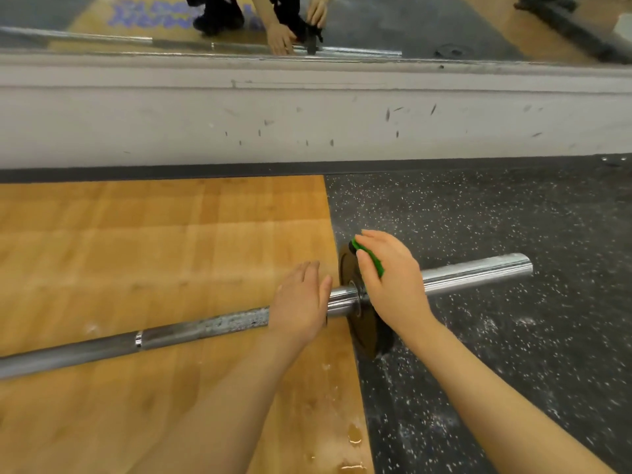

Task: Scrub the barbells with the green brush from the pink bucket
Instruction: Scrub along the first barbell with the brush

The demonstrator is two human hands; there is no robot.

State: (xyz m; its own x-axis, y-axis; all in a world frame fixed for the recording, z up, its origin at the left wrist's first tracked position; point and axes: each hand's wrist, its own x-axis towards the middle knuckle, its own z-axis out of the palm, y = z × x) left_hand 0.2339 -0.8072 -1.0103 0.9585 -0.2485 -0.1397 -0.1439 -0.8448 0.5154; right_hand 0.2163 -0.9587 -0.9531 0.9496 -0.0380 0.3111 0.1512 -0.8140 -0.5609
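Note:
A steel barbell [191,331] lies across the floor from lower left to right, with one small black plate [357,323] on its sleeve. My left hand [301,307] rests flat on the shaft just left of the collar, fingers straight. My right hand [390,282] grips the green brush [371,260] and holds it against the top of the plate, above the sleeve. The brush's bristles are hidden under my palm. The bare sleeve end [478,271] sticks out to the right. No pink bucket is in view.
The bar's left part lies on a wooden platform [136,241], the plate on black speckled rubber flooring [513,336]. Small wet spots [354,436] mark the wood near the bottom. A scuffed white wall base [307,124] runs behind, with a mirror [102,22] above it.

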